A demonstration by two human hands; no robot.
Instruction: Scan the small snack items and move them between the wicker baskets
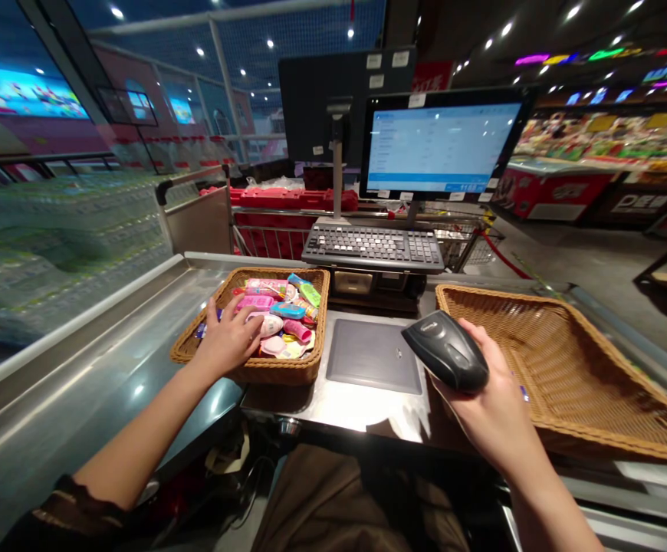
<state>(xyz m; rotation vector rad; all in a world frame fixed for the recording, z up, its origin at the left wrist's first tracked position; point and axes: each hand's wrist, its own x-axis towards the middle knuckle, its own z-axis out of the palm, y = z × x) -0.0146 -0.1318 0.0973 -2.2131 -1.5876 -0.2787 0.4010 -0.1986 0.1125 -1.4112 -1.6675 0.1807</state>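
Note:
My left hand (228,331) rests over the left wicker basket (279,373), fingers spread on the small colourful packets inside. Among those goods are a blue oval pack (288,310), a pink tube (297,331) and a green pack (310,294). What lies under the palm is hidden. My right hand (497,402) grips a black handheld barcode scanner (448,351), its head pointing left, above the near left corner of the right wicker basket (529,337). A small blue item (524,393) shows beside my right fingers, inside that basket.
Between the baskets a dark grey flat pad (373,355) is set in the metal counter (126,345). Behind it stand a keyboard (373,244) and a lit monitor (440,149). A shopping cart (270,234) is beyond the counter, and stacked bottle packs (63,238) are at the left.

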